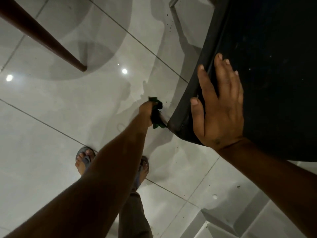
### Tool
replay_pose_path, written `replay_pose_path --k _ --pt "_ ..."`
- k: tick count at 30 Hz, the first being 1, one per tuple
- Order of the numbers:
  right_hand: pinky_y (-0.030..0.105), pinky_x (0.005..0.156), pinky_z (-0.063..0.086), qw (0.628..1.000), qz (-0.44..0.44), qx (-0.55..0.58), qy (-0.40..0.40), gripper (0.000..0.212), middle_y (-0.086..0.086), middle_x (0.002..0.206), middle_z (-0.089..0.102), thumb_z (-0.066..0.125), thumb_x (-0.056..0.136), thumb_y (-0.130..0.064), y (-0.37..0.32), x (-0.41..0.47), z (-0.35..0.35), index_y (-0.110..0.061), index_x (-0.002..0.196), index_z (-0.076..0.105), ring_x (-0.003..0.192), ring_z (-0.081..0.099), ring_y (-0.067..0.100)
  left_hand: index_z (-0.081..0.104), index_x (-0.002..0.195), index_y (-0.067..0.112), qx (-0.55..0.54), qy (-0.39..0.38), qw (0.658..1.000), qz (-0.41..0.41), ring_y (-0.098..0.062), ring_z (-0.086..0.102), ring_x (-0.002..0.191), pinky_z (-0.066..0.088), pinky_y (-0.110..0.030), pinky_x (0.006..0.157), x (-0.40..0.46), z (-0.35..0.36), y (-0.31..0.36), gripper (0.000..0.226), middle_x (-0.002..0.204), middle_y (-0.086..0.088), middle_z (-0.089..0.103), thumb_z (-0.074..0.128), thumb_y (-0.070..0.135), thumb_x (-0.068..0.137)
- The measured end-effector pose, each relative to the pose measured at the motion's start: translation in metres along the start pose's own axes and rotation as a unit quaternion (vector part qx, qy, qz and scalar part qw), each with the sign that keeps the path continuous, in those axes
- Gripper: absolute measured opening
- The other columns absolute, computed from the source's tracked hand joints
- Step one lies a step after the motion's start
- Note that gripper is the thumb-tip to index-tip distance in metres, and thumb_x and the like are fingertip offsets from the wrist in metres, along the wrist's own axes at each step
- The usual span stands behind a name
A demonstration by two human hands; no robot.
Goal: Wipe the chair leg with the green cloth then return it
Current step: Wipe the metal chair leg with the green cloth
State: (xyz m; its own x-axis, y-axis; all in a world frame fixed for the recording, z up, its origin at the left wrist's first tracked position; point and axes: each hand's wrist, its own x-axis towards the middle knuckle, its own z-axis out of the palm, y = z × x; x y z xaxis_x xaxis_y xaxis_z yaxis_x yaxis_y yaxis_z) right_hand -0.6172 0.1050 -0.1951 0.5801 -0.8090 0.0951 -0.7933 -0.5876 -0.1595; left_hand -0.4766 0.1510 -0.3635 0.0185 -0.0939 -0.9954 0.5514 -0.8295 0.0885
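I look straight down at a black chair seat (267, 48) on the right. My right hand (218, 103) lies flat on its near corner, fingers spread over the edge. Below that corner a metal chair leg (162, 119) runs down toward the floor. My left hand (146, 111) reaches down beside it and is closed on the green cloth (157, 114), which is bunched around the leg. Most of the leg is hidden by the cloth and the seat.
Glossy grey floor tiles (51, 126) reflect two ceiling lights. A brown wooden leg (42, 36) slants in from the upper left. My feet in sandals (85, 160) stand below. Another metal chair leg (178, 26) shows at the top. A white step edge (240, 220) lies bottom right.
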Motion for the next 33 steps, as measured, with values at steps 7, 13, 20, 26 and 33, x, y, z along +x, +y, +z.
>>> replay_pose_path --k 7,13,20,26,33 --pt "0.045 0.131 0.006 1.000 0.007 -0.010 -0.017 0.063 0.019 0.168 0.023 0.022 0.106 -0.049 -0.003 0.001 -0.003 -0.017 0.159 0.032 0.158 0.017 0.033 0.065 0.128 -0.008 -0.026 -0.013 0.996 0.085 -0.032 0.063 0.095 0.054 -0.047 0.102 -0.045 -0.006 -0.020 0.037 0.113 -0.028 0.066 0.051 0.014 0.102" --pt "0.053 0.129 0.014 0.997 0.026 -0.027 -0.065 0.065 0.021 0.168 0.023 0.018 0.105 -0.050 -0.011 0.003 -0.015 -0.015 0.159 0.031 0.157 0.019 0.036 0.077 0.110 0.009 0.095 -0.062 0.984 0.139 -0.040 0.074 0.104 0.059 -0.049 0.098 -0.118 -0.014 -0.015 0.027 0.110 -0.024 0.078 0.054 0.019 0.099" --pt "0.052 0.129 0.011 0.995 0.027 -0.028 -0.091 0.067 0.020 0.168 0.020 0.021 0.105 -0.050 -0.008 0.005 -0.015 -0.011 0.160 0.027 0.157 0.018 0.037 0.071 0.124 0.009 0.266 -0.026 0.943 0.197 -0.034 0.069 0.114 0.054 -0.046 0.108 -0.132 -0.016 0.000 0.033 0.123 -0.017 0.075 0.049 0.026 0.106" --pt "0.049 0.128 0.009 0.991 0.045 -0.031 -0.121 0.071 0.020 0.166 0.024 0.034 0.101 -0.045 -0.011 0.009 -0.020 -0.005 0.159 0.025 0.155 0.021 0.037 0.070 0.120 0.021 0.255 0.029 0.938 0.231 -0.010 0.062 0.090 0.046 -0.026 0.086 -0.125 -0.010 -0.004 0.028 0.107 0.006 0.070 0.047 0.028 0.106" --pt "0.041 0.132 -0.004 0.990 0.040 0.021 -0.132 0.084 0.017 0.171 0.010 0.025 0.103 -0.063 0.006 0.052 -0.022 -0.002 0.160 0.017 0.160 0.002 0.029 0.067 0.134 0.010 0.167 0.070 0.962 0.203 -0.037 0.069 0.120 0.052 -0.050 0.110 -0.084 -0.016 0.029 0.034 0.129 -0.017 0.073 0.052 0.022 0.105"
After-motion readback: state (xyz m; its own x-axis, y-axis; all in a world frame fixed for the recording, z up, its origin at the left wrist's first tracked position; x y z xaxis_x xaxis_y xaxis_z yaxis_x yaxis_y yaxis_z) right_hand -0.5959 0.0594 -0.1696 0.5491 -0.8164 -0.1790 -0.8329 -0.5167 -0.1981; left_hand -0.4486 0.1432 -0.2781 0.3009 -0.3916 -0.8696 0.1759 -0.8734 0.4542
